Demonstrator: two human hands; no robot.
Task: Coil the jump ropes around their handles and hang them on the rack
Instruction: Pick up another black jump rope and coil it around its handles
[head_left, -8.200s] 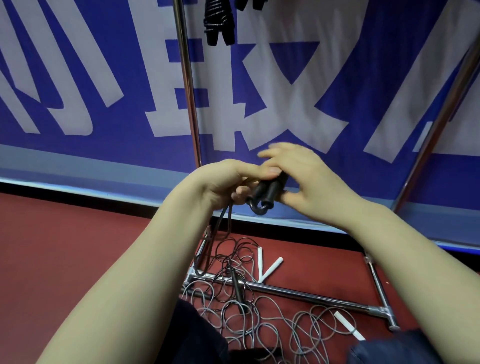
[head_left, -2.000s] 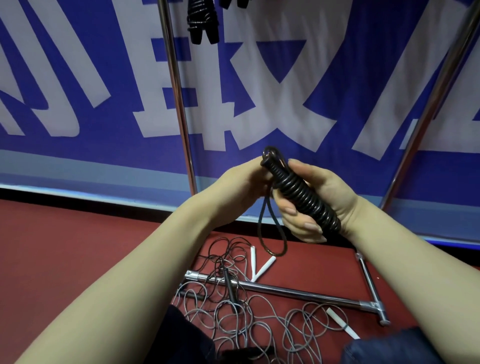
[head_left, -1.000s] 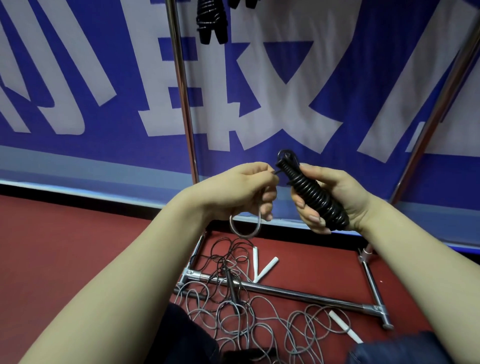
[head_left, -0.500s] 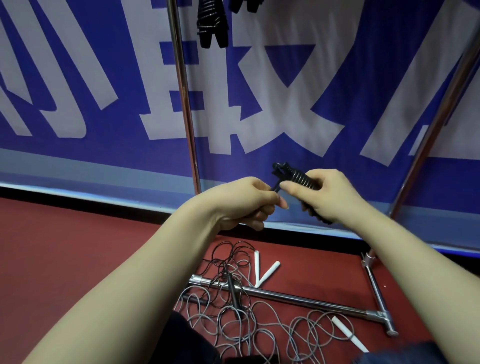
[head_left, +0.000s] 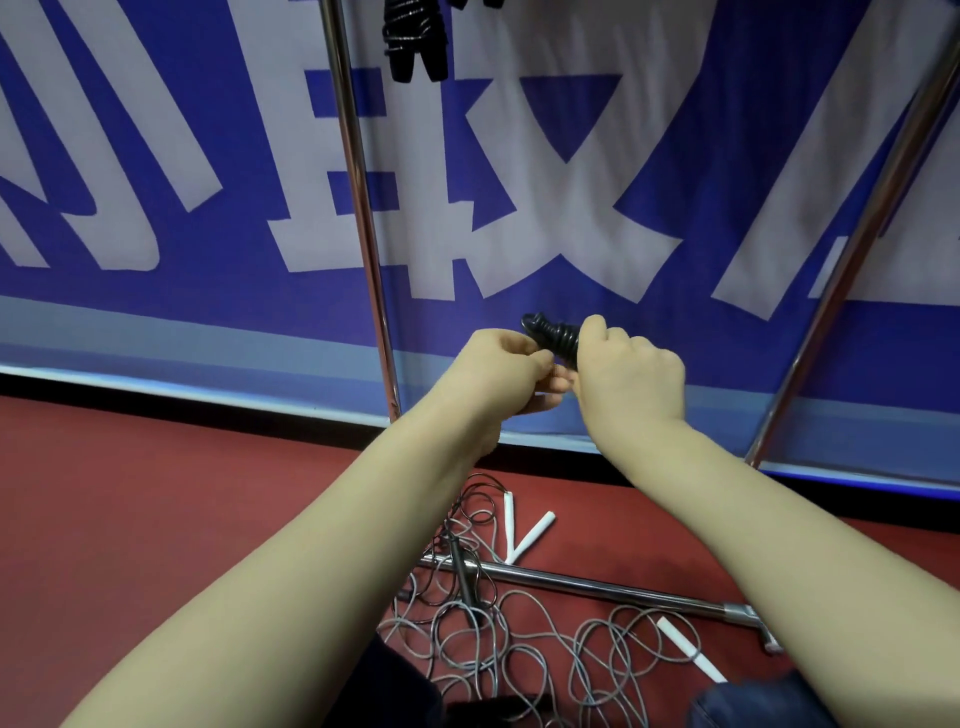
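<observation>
Jump rope (head_left: 556, 335), black, coiled tight round its handles, held up before the blue banner (head_left: 156, 312), just right of a rack upright (head_left: 363, 223). Right hand (head_left: 628, 374) wraps the bundle, fingers curled round it. Left hand (head_left: 498, 374) curled, fingertips pinching the bundle's near end. Loose grey ropes (head_left: 493, 623) tangled on the red floor (head_left: 156, 493) below.

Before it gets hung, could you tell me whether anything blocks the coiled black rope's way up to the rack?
Nothing visible does: open space rises above the black coiled jump rope; another black bundle hangs overhead, rail unseen.
</observation>
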